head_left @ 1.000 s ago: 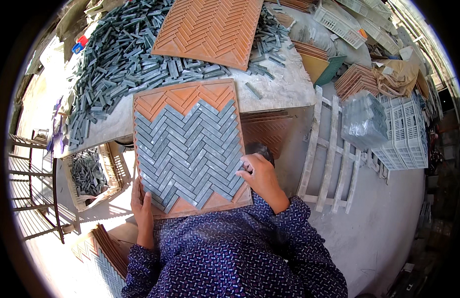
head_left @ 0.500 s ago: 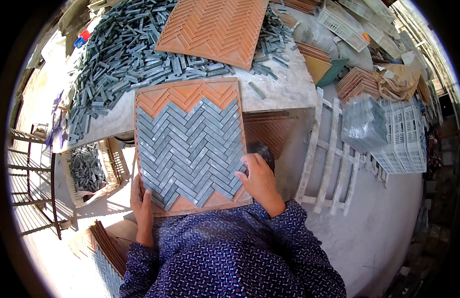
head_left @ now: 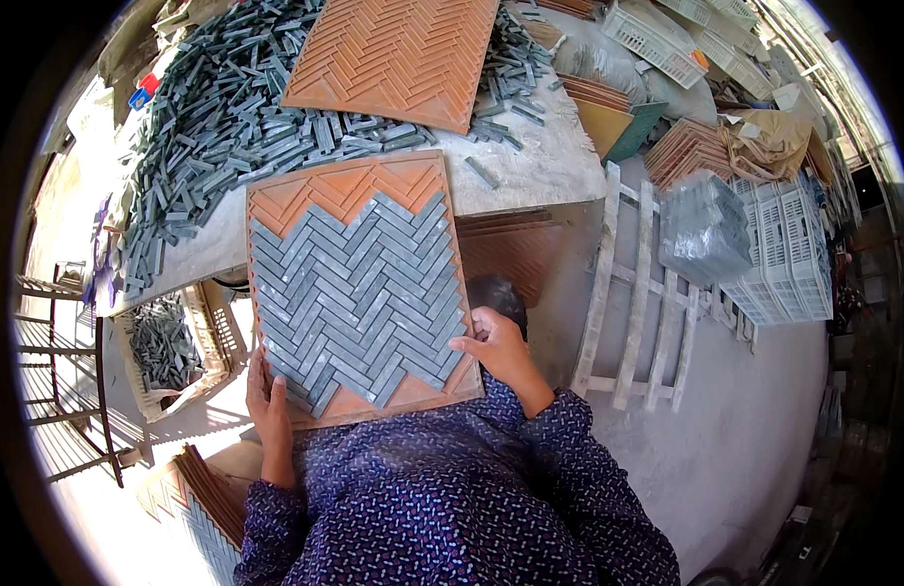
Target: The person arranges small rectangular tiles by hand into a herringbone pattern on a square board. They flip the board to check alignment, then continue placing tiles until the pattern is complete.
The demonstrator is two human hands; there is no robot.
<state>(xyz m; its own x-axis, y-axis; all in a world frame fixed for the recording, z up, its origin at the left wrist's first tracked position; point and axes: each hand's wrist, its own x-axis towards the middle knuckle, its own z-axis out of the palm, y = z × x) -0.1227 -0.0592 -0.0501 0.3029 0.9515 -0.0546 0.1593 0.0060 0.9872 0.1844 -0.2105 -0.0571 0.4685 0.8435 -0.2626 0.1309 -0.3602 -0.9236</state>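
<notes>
An orange mould tray [head_left: 398, 178] with herringbone grooves leans from my lap towards the table edge. Grey-green stone strips [head_left: 359, 293] fill its middle in a zigzag pattern; orange grooves show bare along its top and bottom. My left hand [head_left: 269, 410] grips the tray's lower left edge, thumb in front and fingers partly hidden along the side. On the opposite edge, my right hand [head_left: 503, 350] holds the tray, its thumb reaching over the strips and its other fingers at the rim.
Loose stone strips [head_left: 218, 127] are heaped on the table [head_left: 559, 176], under another orange mould tray [head_left: 393, 59]. A crate [head_left: 218, 342] of strips stands below left, near stacked filled trays [head_left: 203, 498]. At right lie a slatted wooden pallet [head_left: 618, 293] and white plastic crates [head_left: 784, 254].
The whole view has shifted, so the table and tray appear slightly further left. Both hands still hold the tray; the right fingers sit a little differently at its edge.
</notes>
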